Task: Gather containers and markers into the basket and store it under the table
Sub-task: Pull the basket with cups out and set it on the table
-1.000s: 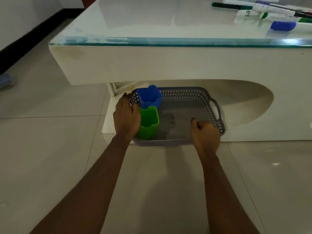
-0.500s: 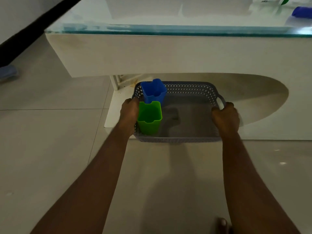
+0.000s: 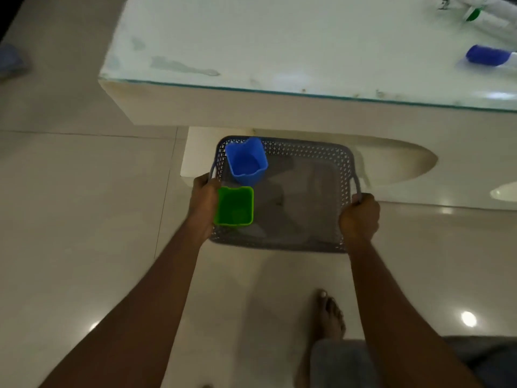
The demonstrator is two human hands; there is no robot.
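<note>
A bare foot (image 3: 327, 315) stands on glossy pale floor tiles (image 3: 84, 219), which lie open and wide to the left of the forearms. Further out, the left hand (image 3: 203, 202) is wrapped around the left handle of a grey perforated plastic basket (image 3: 302, 208), and the right hand (image 3: 359, 217) is clenched on the right handle — the basket is gripped at both sides, with its near rim toward the person and its far rim at the edge of the table's lower cut-out. Inside, against the left wall, a green square-mouthed container (image 3: 235, 206) stands upright just beside the left hand, and a blue container (image 3: 246, 161) stands behind it in the far-left corner; the rest of the basket floor is smooth and bare. Beyond, the white table (image 3: 251, 107) overhangs its base, topped with a glass sheet with a greenish edge — blurred markers (image 3: 488, 55) lie at its far right.
</note>
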